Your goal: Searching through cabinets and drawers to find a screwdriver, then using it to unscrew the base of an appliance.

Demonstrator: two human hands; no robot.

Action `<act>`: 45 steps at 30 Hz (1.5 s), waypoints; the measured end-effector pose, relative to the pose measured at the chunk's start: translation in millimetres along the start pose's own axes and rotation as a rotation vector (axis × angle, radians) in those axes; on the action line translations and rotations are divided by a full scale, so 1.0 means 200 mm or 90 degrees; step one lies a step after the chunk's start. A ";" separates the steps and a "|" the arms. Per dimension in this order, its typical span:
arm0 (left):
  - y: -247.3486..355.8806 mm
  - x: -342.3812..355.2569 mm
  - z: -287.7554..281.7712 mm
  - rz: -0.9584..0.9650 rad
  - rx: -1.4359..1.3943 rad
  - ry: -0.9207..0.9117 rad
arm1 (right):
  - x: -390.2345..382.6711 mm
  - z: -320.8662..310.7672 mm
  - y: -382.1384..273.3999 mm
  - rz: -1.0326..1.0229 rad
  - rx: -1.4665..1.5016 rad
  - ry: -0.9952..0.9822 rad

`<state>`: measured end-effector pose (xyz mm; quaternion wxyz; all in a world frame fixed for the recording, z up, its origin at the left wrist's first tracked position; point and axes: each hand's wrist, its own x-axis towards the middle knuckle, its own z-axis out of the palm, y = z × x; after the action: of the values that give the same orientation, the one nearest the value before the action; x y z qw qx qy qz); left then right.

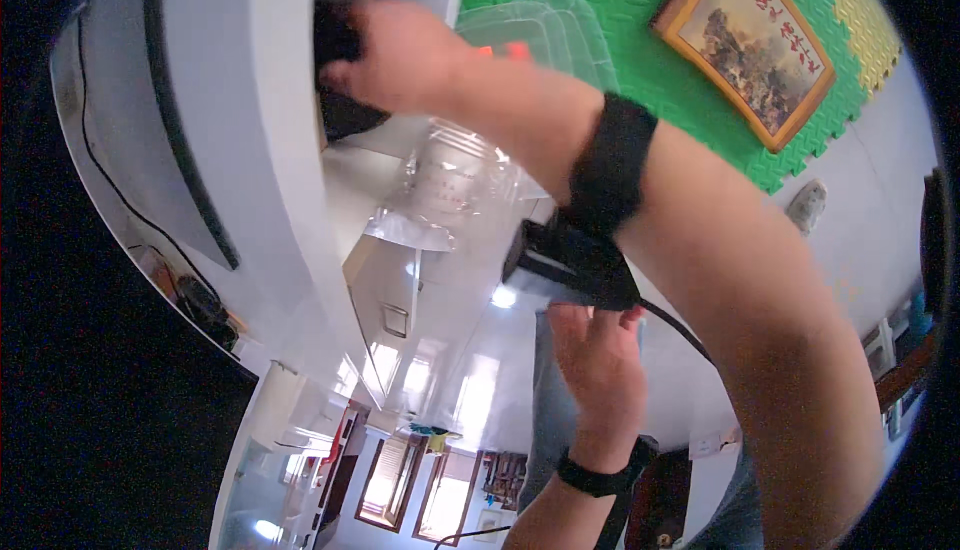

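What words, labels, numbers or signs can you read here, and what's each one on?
Bordered picture on the green foam mat: a row of red printed characters, which I won't copy out.
Clear plastic package: faint print, too blurred to read.
No other text is legible.

The green mat [640, 80] looks like matt foam, its face rough with raised ribs. On it lies a framed picture [765, 50], its border apparently smooth, varnished wood. Clear, glossy plastic forms the tub [585, 25], while the wrapping [435, 185] is thin, crinkled film (full of bright glints). The pale floor [500, 345] is polished to a mirror-like shine. The white panel [285, 170] appears smooth; the black wristband [612, 165] resembles matt cloth, the black device [565, 260] hard plastic.
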<state>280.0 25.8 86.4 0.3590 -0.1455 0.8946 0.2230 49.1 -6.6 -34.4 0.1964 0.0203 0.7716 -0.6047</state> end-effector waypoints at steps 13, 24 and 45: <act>-0.05 0.02 -0.13 -0.360 -1.158 0.130 | 0.19 0.11 0.18 0.026 0.600 -0.240; -0.04 -0.05 -0.09 -0.366 -1.176 0.112 | 0.09 -0.09 -0.01 0.007 0.544 -0.285; 0.17 -0.09 0.15 -0.301 -1.029 0.012 | -0.72 -1.07 0.31 0.117 0.417 -0.096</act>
<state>295.9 71.5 88.8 0.1741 -0.5430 0.4089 0.7125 138.2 241.5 -4.5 0.2894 0.1069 0.5147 -0.7999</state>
